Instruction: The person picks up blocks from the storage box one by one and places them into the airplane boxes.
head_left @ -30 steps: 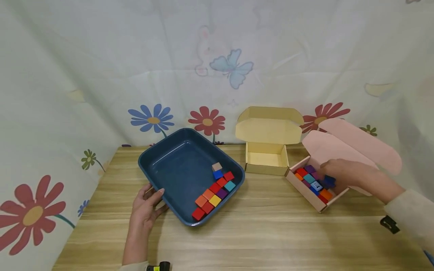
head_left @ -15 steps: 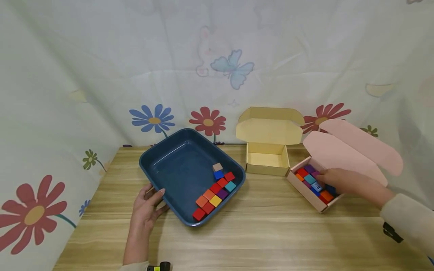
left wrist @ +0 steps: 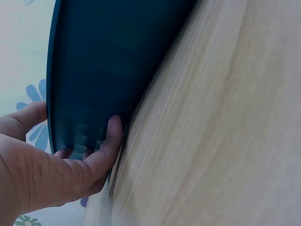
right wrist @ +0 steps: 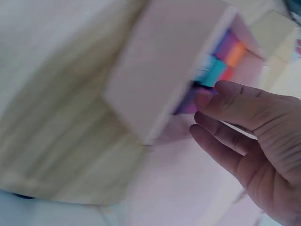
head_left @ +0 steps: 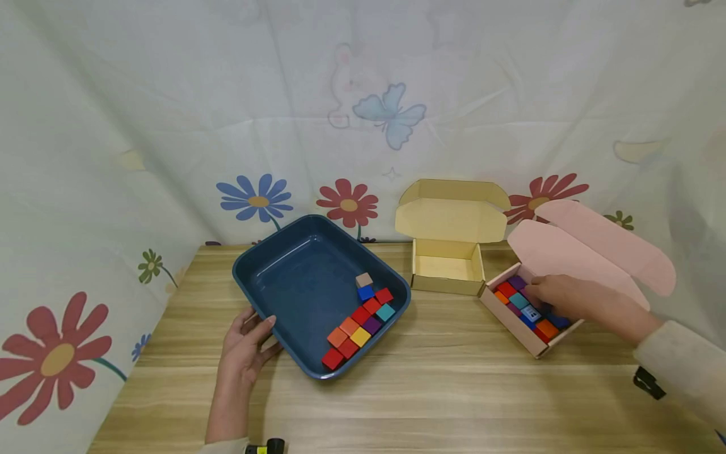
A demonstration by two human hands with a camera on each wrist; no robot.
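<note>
On the left, my left hand (head_left: pixel 245 347) grips the near-left side of a dark blue tray (head_left: pixel 241 270), thumb at the rim. The left wrist view shows the other fingers (left wrist: pixel 110 141) curled against the tray's outer wall by the tabletop. Several coloured cubes (head_left: pixel 360 315) line the tray's right side. My right hand (head_left: pixel 558 296) reaches into an open pink box (head_left: pixel 513 321) packed with coloured cubes (head_left: pixel 517 299). Its fingertips are at the purple cubes, with fingers relaxed and apart in the right wrist view. A dark blue cube (head_left: pixel 558 321) lies in the box below this hand.
A yellow box (head_left: pixel 448 284) with its lid raised stands between tray and pink box, nothing inside it. The pink box's lid (head_left: pixel 578 252) leans back behind the right hand. A wooden table (head_left: pixel 431 391) bears everything, with a patterned curtain (head_left: pixel 283 94) behind.
My right hand has lowered and shifted slightly left within the pink box. The dark blue cube beneath it now sits lower among the others. My left hand and the tray have stayed put.
</note>
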